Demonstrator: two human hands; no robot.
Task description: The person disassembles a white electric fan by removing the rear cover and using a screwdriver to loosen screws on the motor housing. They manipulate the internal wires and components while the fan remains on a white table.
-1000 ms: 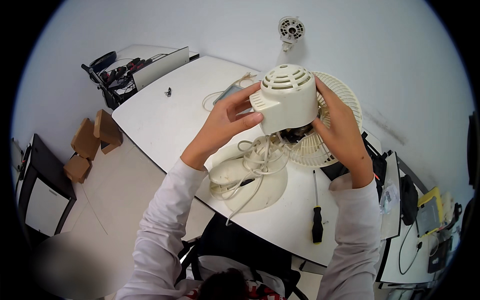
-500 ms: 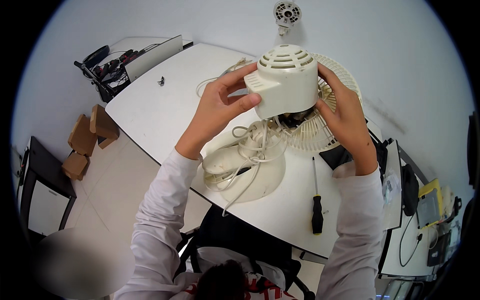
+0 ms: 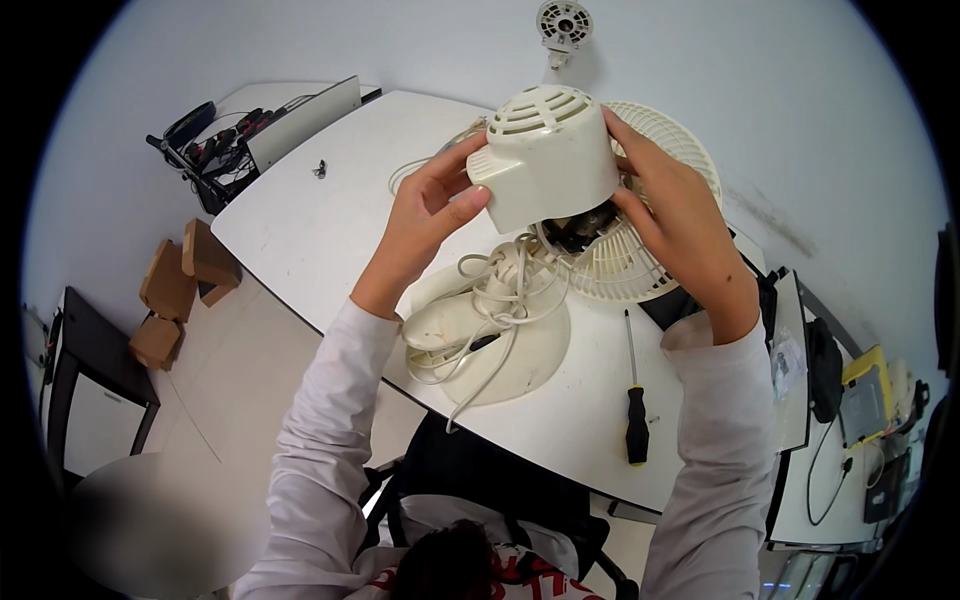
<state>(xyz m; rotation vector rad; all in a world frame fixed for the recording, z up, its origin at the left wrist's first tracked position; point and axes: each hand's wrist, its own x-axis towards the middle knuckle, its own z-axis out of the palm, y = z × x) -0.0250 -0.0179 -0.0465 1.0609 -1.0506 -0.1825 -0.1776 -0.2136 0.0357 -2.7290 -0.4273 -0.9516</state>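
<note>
Between my hands is a cream plastic motor cover (image 3: pixel 550 160) with a slotted, domed top. My left hand (image 3: pixel 432 205) grips its left side, thumb on the front. My right hand (image 3: pixel 680 215) clasps its right side. Just under the cover's lower edge shows the dark fan motor (image 3: pixel 580 228). Behind it and to the right stands the round fan grille (image 3: pixel 640 255). Below lies the fan's cream base (image 3: pixel 535 360), with a white power cord (image 3: pixel 510 320) looped over it. How the cover meets the motor is partly hidden.
A screwdriver (image 3: pixel 636 415) with a black handle lies right of the base, a small screw (image 3: pixel 654 420) beside it. A small dark part (image 3: pixel 320 169) rests at the table's far left. Cardboard boxes (image 3: pixel 170 280) stand on the floor at left.
Both hands have shifted the motor cover left and tilted it. More of the dark motor now shows beneath its right edge. The base and screwdriver stay in place.
</note>
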